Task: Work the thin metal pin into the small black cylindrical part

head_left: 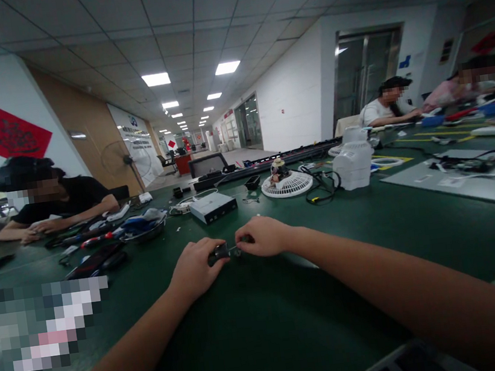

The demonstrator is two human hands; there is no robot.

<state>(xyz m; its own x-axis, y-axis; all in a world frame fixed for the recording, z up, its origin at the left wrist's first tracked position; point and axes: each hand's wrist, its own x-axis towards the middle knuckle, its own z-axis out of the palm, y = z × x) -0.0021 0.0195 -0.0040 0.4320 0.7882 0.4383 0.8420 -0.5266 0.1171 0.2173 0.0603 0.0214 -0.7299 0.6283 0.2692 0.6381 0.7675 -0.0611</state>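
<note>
My left hand [195,269] and my right hand [263,236] rest close together on the green table [257,330]. Both are closed around a small dark part [222,251] held between them. The left fingers pinch its left end, and the right fingers curl over its right end. What the part is stays too small and dark to name. Both forearms reach in from the bottom of the view.
A silver box [212,206], a white fan grille [287,184] with a motor, a white fan body [353,161] and black cables lie beyond my hands. A metal bowl [144,231] and tools lie left. A person sits at left, two others at far right.
</note>
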